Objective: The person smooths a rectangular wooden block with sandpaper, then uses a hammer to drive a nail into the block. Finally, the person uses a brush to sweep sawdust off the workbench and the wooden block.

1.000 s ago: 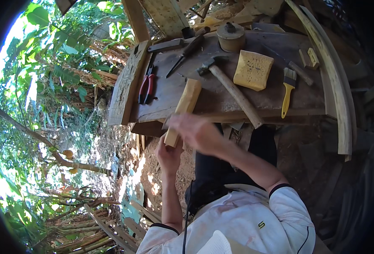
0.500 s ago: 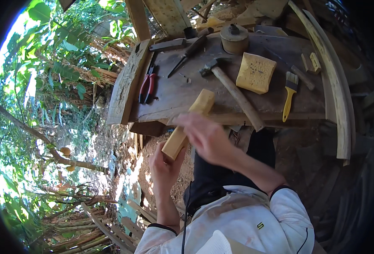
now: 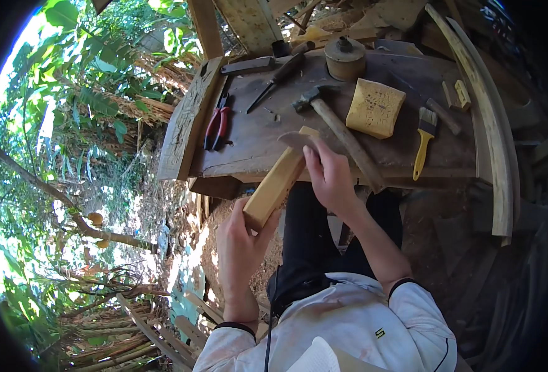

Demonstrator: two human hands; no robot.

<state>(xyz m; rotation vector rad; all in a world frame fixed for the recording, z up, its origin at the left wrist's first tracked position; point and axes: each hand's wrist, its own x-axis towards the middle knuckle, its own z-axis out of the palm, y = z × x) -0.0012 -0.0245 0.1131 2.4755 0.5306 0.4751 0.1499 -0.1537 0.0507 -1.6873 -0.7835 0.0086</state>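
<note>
Left hand (image 3: 240, 248) clenched round wood block (image 3: 278, 180) low end; right hand (image 3: 329, 177) presses sandpaper (image 3: 295, 140) on top end. Block slants up-right toward bench (image 3: 255, 139).

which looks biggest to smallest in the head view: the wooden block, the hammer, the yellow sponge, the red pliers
1. wooden block and hammer: alike in length, and the block sits nearer the camera, so unsure
2. yellow sponge
3. red pliers

Left hand (image 3: 240, 245) apparently gripping, right hand (image 3: 329, 177) pressing flat.

hammer (image 3: 342, 133), pliers (image 3: 217, 126), brush (image 3: 423, 141), sponge (image 3: 375, 108) on bench (image 3: 255, 146).
</note>
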